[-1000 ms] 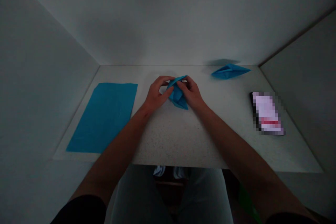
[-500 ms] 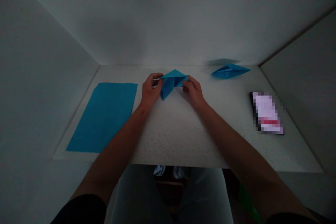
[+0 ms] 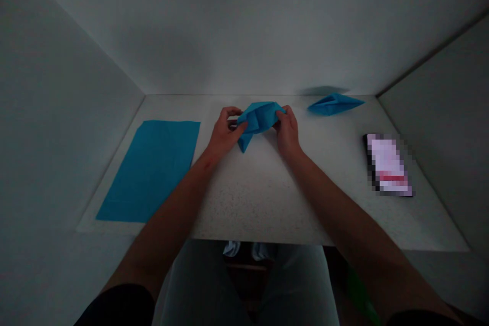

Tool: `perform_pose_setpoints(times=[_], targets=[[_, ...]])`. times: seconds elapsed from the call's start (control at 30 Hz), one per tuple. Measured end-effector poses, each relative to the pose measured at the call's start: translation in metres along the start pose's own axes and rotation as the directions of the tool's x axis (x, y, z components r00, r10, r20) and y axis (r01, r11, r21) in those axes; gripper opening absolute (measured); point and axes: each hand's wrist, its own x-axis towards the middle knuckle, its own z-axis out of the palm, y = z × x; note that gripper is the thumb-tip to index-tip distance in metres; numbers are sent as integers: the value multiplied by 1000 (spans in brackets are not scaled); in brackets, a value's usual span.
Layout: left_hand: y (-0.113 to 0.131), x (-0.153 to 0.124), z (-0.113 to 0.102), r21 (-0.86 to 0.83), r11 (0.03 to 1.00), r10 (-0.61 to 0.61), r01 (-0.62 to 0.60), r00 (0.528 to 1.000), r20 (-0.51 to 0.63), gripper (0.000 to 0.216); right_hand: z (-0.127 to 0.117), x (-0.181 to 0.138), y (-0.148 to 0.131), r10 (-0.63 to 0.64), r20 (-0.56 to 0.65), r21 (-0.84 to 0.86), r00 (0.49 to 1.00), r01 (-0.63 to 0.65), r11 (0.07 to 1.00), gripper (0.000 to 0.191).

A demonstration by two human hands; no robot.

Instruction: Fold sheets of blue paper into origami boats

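Between my two hands, a folded piece of blue paper [image 3: 261, 117] is held over the far half of the table. Its middle is spread into a hollow, and a pointed flap hangs down at its lower left. My left hand [image 3: 228, 130] pinches the left end, thumb on the near side. At the right end, my right hand [image 3: 288, 126] grips a corner between thumb and fingers. Some of the fingertips are hidden behind the paper. A finished-looking blue paper boat [image 3: 336, 105] rests near the wall to the right of my right hand.
Flat blue paper [image 3: 153, 170] lies on the white table [image 3: 255, 204] at the left. A phone [image 3: 388, 164] with a lit, pixelated screen lies at the right. Walls [image 3: 244, 25] close off the table's back and both sides.
The folded paper has shifted slightly right and opened wider in the middle. Both hands moved a little right with it, and my left thumb now reaches further over its front.
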Motion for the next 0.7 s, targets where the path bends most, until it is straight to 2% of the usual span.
perform_pose_setpoints(times=[0.1, 0.17, 0.23, 0.3, 0.37, 0.43, 0.53, 0.6, 0.7], targets=[[-2, -2, 2, 36, 998, 48, -54, 988, 150, 60, -1, -3, 2, -40, -32, -67, 999, 38, 997, 52], [-1, -3, 1, 109, 984, 118, -140, 976, 182, 61, -1, -6, 2, -85, -33, -138, 996, 80, 987, 50], [4, -4, -1, 199, 946, 226, -254, 962, 154, 60, 0, -8, 0, -148, 0, -226, 989, 144, 963, 50], [10, -5, -2, 278, 896, 335, -348, 938, 91, 56, 2, -10, -1, -200, 83, -315, 976, 216, 924, 54], [16, -6, -2, 314, 861, 410, -399, 911, 32, 49, 4, -9, -2, -188, 186, -376, 964, 246, 893, 55], [21, -8, -2, 328, 849, 443, -414, 896, -16, 43, 4, -8, -1, -129, 242, -397, 962, 219, 891, 50], [24, -7, -4, 366, 844, 452, -392, 887, -90, 40, 1, -8, 0, -50, 259, -379, 965, 149, 913, 38], [24, -5, -8, 395, 850, 434, -349, 889, -147, 37, -1, -8, 0, -37, 298, -383, 954, 154, 911, 30], [22, -1, -14, 398, 877, 373, -269, 904, -211, 34, -1, -10, -1, -39, 396, -399, 917, 210, 893, 32]])
